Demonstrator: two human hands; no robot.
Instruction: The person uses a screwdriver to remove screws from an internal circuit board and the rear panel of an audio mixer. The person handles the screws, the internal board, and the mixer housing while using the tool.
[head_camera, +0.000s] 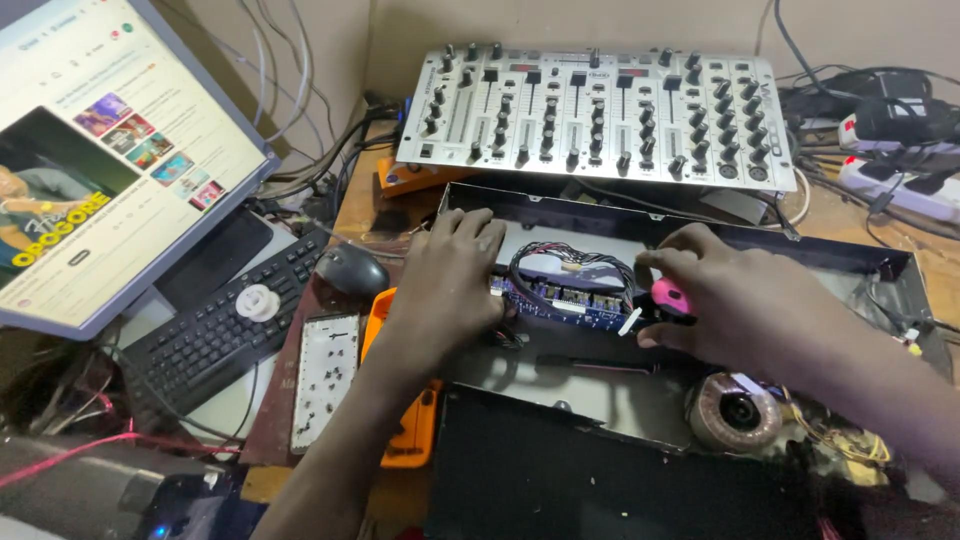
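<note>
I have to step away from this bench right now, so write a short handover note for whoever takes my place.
Left hand: flat on the blue circuit board, steadying it inside the open metal chassis.
Right hand: grips a pink-handled tool at the board's right end.
Done: chassis is open, wire bundle exposed.
Left: board still sits in the chassis; the toroidal transformer is in place.

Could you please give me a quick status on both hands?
Left hand resting on blue circuit board. Right hand holding pink-handled tool beside it. Wire bundle loops over board.
</note>
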